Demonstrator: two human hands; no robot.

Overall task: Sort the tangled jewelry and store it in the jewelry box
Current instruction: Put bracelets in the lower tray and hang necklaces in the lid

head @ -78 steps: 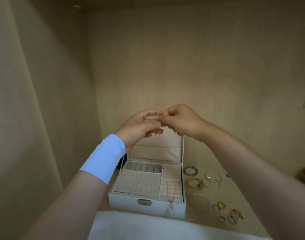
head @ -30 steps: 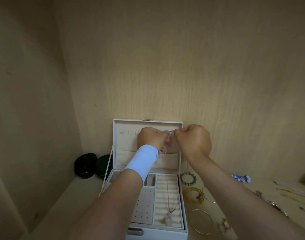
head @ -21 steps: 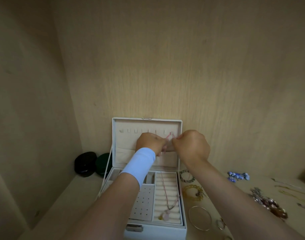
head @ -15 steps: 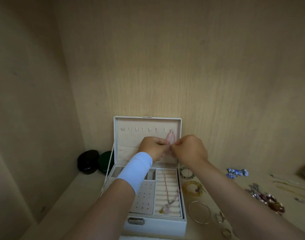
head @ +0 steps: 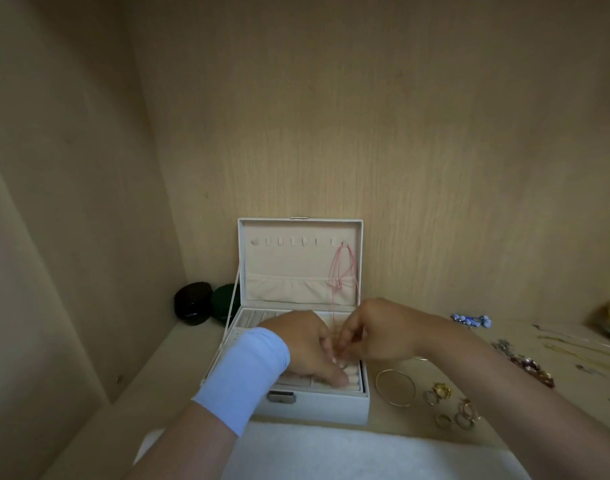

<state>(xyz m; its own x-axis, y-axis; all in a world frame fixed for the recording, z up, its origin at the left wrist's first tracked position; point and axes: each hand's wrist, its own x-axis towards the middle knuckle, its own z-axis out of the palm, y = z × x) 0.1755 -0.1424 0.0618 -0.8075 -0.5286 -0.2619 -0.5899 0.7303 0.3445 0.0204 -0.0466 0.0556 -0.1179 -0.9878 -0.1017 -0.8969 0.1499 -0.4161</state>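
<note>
Lower centre, left hand (head: 305,344) and right hand (head: 383,332) (grips unclear) are working at a hanging pink cord necklace (head: 338,284): limp, likely light, best pinched low.

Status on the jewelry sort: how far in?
Done: pink cord necklace hangs from the rightmost hook in the jewelry box lid. In hand: left hand and right hand work at its lower end over the ring rolls, grip hidden. Left: gold bangle, rings, blue beads, chains lie loose beside it.

Dim, warm, flat light, soft shadows only. Wide-angle bend at the edges; my hands (head: 348,344) slightly motion-blurred, no glare.
</note>
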